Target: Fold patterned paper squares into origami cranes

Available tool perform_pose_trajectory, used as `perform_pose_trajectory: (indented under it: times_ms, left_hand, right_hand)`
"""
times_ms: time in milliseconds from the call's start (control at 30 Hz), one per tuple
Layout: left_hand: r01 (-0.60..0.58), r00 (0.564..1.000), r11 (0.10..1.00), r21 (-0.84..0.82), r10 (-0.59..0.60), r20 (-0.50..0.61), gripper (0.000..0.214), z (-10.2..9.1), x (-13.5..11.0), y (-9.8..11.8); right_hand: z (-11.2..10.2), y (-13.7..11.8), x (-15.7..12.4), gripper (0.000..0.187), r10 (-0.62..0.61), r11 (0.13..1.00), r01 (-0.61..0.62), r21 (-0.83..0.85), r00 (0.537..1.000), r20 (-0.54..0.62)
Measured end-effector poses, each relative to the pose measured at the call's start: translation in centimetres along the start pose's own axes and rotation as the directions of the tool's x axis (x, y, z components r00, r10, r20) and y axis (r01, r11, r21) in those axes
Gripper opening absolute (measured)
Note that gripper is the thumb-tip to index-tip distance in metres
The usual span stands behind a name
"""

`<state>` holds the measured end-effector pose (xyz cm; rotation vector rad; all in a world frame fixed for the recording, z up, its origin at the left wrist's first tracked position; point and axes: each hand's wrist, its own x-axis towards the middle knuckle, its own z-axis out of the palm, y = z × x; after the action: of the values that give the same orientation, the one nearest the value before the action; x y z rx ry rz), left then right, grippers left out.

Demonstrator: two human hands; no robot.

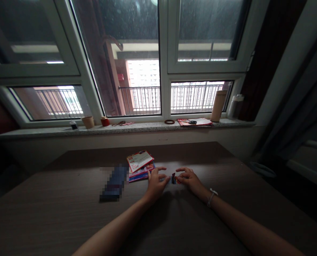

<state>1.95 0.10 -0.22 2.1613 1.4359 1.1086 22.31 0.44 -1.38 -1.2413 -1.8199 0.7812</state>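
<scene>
left hand loosely curled beside small dark object, right hand pinching it, leaflets just beyond left hand, contents of sill cups unclear

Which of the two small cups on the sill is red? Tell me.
The right cup is red; the left cup beside it is tan and wider.

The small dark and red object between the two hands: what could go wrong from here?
1. The small object is tiny, and only fingertips of the left hand and right hand seem to reach it, so it may slip away across the table.
2. The left hand lies beside the stack of leaflets and might push it.
</scene>
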Motion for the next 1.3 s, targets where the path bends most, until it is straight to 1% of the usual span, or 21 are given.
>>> perform_pose_trajectory:
  times_ms: [233,400,700,833,1033,1100,1300]
  left_hand:
    - [-0.037,0.998,0.999,0.031,0.035,0.059,0.016,-0.2,-0.2,0.4]
    - [-0.056,0.995,0.997,0.05,0.051,0.086,0.015,-0.3,-0.1,0.6]
    - [-0.01,0.999,1.0,0.01,0.011,-0.032,0.016,-0.2,0.1,0.2]
    - [-0.043,0.999,0.999,0.015,0.043,-0.004,0.014,-0.2,0.2,-0.1]
    - [-0.1,0.991,0.994,0.051,0.095,0.091,0.015,-0.6,0.3,0.1]
    - [-0.096,0.992,0.994,0.052,0.092,0.086,0.015,-0.6,0.3,0.1]
    - [-0.04,0.999,0.999,0.005,0.04,-0.004,0.015,-0.3,0.3,-0.1]
  right_hand:
    - [-0.5,-0.1,0.1,0.024,-0.022,1.0,0.022,-0.004,0.997,0.074]
    - [-0.9,-0.3,0.1,0.024,-0.024,1.0,0.024,-0.003,0.994,0.107]
    - [-0.4,0.1,0.3,0.031,-0.005,0.996,0.004,0.09,1.0,0.006]
    - [-0.7,-0.1,0.3,0.028,-0.011,0.996,0.009,0.088,1.0,0.028]
    - [-1.2,0.0,0.3,0.02,-0.051,0.997,0.044,0.066,0.993,0.104]
    - [-1.1,0.0,0.3,0.021,-0.049,0.997,0.043,0.069,0.995,0.09]
    - [-0.8,-0.3,0.2,0.033,-0.019,0.989,0.017,0.147,1.0,0.015]
